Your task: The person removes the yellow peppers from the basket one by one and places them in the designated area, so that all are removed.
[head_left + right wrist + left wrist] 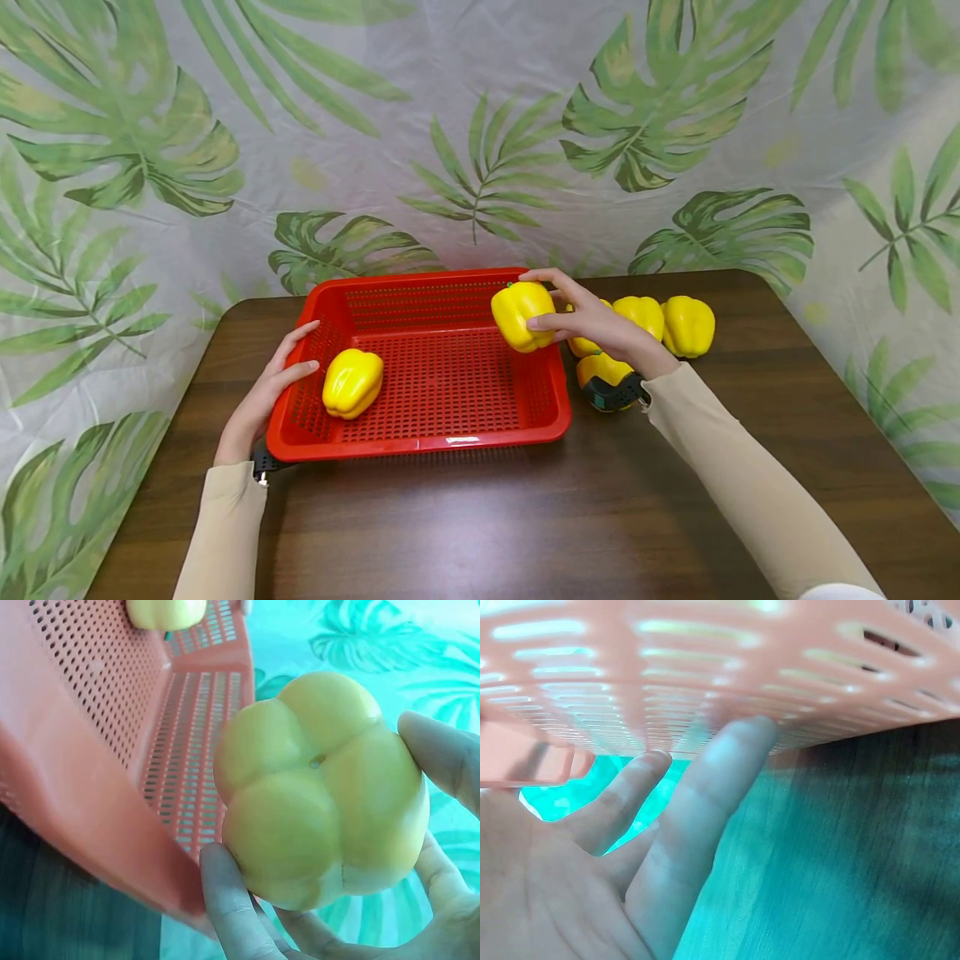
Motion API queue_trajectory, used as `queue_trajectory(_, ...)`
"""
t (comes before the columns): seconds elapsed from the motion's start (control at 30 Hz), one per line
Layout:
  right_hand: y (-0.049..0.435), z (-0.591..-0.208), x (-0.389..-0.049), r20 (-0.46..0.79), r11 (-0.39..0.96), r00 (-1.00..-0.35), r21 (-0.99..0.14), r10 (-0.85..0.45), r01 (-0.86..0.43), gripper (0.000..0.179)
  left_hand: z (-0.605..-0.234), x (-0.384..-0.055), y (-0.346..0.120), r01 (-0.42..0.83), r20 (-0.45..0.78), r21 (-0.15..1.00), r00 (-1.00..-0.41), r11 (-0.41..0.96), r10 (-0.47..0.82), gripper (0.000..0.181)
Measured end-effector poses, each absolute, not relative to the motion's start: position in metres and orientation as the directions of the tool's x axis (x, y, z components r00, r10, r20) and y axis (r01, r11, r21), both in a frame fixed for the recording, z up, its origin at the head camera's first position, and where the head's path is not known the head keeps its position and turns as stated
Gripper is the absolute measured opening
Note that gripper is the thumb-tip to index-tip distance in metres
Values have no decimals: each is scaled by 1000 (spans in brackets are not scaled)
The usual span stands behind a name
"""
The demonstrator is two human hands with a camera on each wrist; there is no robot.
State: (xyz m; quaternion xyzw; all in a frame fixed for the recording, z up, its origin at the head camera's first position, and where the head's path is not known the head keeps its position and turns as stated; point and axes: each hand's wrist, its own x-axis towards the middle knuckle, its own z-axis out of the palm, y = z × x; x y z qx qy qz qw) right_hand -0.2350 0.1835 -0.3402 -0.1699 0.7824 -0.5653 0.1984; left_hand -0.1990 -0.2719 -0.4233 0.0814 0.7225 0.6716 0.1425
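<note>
My right hand point(592, 321) pinches a yellow bell pepper point(519, 315) between thumb and fingers, over the right end of a red plastic basket point(420, 450). In the right wrist view the lobed bottom of this pepper point(300, 802) faces the camera, with fingers on both sides. My left hand point(262, 400) grips the basket's left rim, thumb and a finger reaching over it. Other fingers point(697, 810) lie along the outside of the slotted wall in the left wrist view. Inside the basket, near its left wall, lies another yellow bell pepper point(352, 383).
Several more yellow bell peppers point(688, 327) are grouped on the brown wooden table point(480, 533) right of the basket, partly hidden by my right hand and its black wrist strap point(611, 393). Behind the table hangs a leaf-patterned cloth point(495, 100).
</note>
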Motion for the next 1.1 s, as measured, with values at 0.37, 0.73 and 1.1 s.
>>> queue_trajectory(0.37, 207, -339, -229, -141, 305, -890, -952, -433, 3, 66, -423, -199, -272, -81, -104, 993, -948, 86, 302, 59)
queue_trajectory(0.73, 234, -345, -222, -138, 317, -906, -949, -400, 5, 63, -424, -199, -272, -82, -104, 993, -948, 86, 302, 59)
queue_trajectory(1.1, 263, -351, -215, -134, 313, -915, -950, -379, 9, 60, -423, -199, -271, -90, -115, 991, -948, 96, 297, 59)
